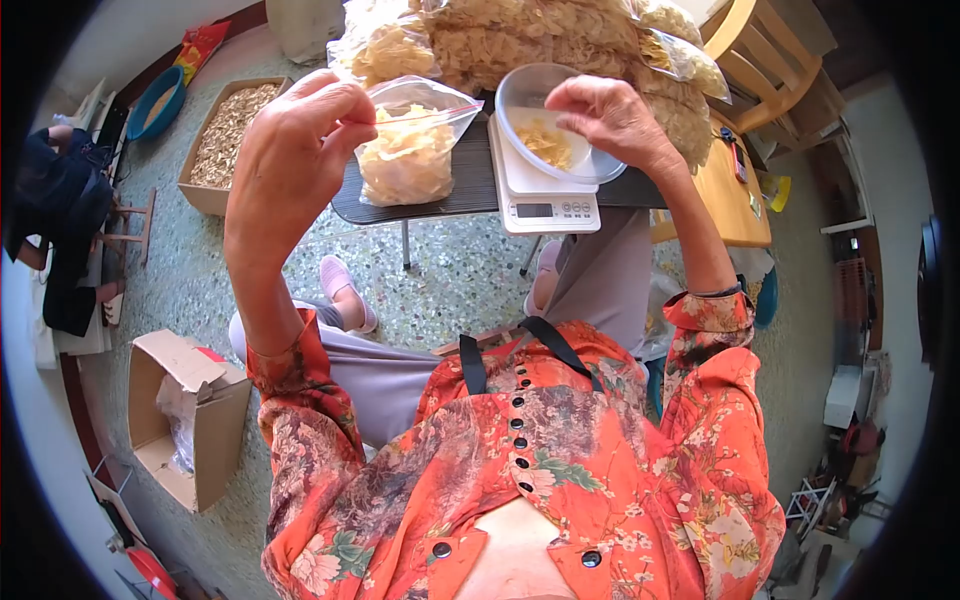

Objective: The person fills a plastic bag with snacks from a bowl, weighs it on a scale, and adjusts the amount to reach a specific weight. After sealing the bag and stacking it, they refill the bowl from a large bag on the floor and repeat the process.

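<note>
My left hand is closed, thumb and finger pinching the upper left corner of a clear zip bag. The bag stands upright on a dark table and is partly filled with pale yellow, dried-looking flakes. My right hand hovers over the right side of a clear plastic bowl, fingers loosely curled with a gap between thumb and forefinger. I see nothing held between them. A few similar flakes lie in the bowl. Under the bowl is a white kitchen scale, its display facing me.
Filled clear bags of flakes are piled at the table's far side. A wooden chair stands right. On the floor at left are a cardboard box of dry pieces, a teal basin and an open carton. Another person sits far left.
</note>
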The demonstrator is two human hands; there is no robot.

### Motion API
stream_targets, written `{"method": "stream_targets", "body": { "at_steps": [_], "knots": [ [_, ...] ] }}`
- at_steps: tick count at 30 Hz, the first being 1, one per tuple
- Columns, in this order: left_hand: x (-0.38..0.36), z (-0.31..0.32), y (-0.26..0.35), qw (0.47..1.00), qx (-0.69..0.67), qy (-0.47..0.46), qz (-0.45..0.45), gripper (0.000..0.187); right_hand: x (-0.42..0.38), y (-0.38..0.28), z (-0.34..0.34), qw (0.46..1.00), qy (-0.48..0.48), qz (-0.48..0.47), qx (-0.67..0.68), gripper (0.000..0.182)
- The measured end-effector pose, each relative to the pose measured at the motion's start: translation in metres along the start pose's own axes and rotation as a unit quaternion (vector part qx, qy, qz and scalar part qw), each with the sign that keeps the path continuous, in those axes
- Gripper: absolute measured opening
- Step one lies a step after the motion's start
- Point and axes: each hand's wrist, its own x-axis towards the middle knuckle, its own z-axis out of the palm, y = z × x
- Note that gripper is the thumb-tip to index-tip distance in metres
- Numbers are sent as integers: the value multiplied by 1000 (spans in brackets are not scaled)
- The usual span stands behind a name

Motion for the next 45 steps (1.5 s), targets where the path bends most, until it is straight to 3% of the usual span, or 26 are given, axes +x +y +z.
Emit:
{"method": "stream_targets", "body": {
  "at_steps": [1, 5, 6, 10, 14, 17, 19, 20, 28, 31, 38, 45],
  "knots": [
    [0, 0, 1, 1000, 5, -2, -8, 10, -4, 3, -2, 995, -15, -3, -100, 19],
    [2, 2, 6, 1000, -11, 7, 7, 9, -8, 13, 7, 998, -38, -24, -32, 24],
    [3, 3, 6, 1000, -13, 7, 3, 9, -8, 11, 7, 993, -55, -64, -86, 32],
    [4, 5, 7, 1000, -13, 7, 4, 8, -3, 8, 22, 984, -79, -68, -142, 44],
    [3, 4, 9, 1000, -20, 5, -4, 8, 0, 14, 34, 981, -48, -95, -165, 38],
    [3, 3, 8, 1000, -16, 5, 1, 8, 4, 13, 31, 987, -63, -43, -143, 23],
    [3, 4, 7, 1000, -16, 6, 8, 7, 4, 19, 27, 991, 18, -77, -105, 12],
    [3, 4, 6, 1000, -16, 7, 7, 7, 3, 22, 23, 993, 22, -48, -106, 9],
    [3, 0, 5, 1000, 10, -20, -11, 9, -7, 24, -1, 980, 102, 76, 150, 14],
    [2, 3, 5, 1000, -1, -10, -22, 9, -8, 26, 1, 979, 135, 97, 117, 14],
    [2, 8, 3, 1000, -5, 14, -1, 8, -7, 2, -16, 938, 197, 36, 282, 13],
    [4, 9, 4, 1000, -2, 18, 25, 7, 14, -80, -3, 903, 147, -81, 397, 13]
  ]
}}
